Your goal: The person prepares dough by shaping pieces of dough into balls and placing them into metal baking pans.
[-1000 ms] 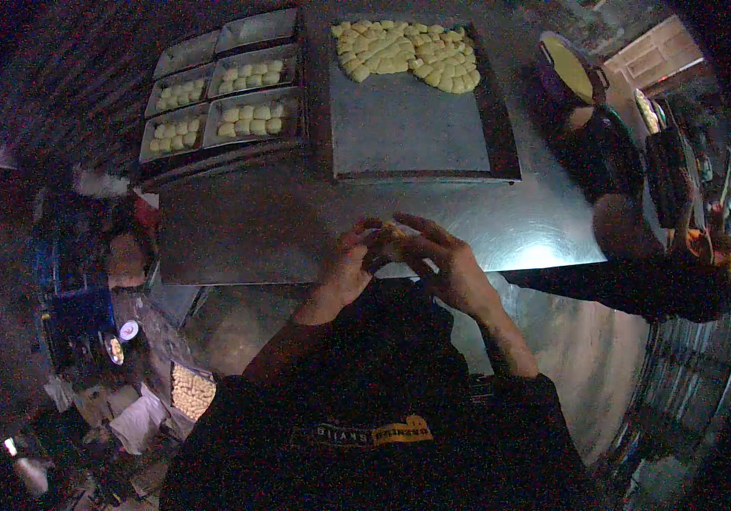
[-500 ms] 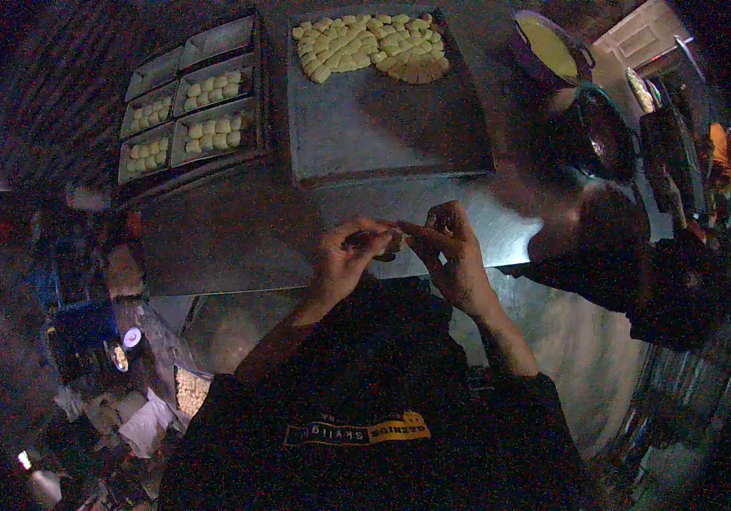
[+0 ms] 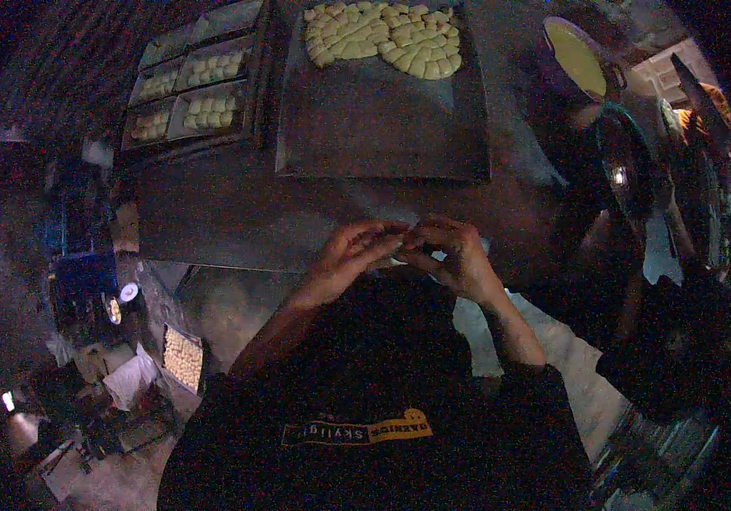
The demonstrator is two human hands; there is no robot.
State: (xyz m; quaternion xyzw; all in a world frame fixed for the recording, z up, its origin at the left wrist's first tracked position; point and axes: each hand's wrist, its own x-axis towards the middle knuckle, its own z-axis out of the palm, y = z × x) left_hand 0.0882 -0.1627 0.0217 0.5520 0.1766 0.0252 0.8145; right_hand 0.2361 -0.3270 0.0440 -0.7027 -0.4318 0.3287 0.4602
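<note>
Both hands meet just above the near edge of the dark worktable (image 3: 220,221). My left hand (image 3: 348,258) is closed, its fingertips brought together against those of the other hand. My right hand (image 3: 462,258) is curled with thumb and fingers pinched. A small pale bit shows between the fingertips, too dim and too covered to name. Beyond the hands lies a large flat metal tray (image 3: 374,136). Cut pieces of pale dough (image 3: 421,47) are packed together across its far part.
At the far left, a divided metal tray (image 3: 259,94) holds rows of dough pieces (image 3: 212,111) in several compartments. A wide bowl with yellowish contents (image 3: 576,60) stands far right, near a dark round pan (image 3: 625,162). Small pale pieces fill a box (image 3: 182,358) at lower left.
My hands have come closer together, and the right fingers have curled in. The view has shifted slightly, and the table looks darker. A dark figure at the right has moved.
</note>
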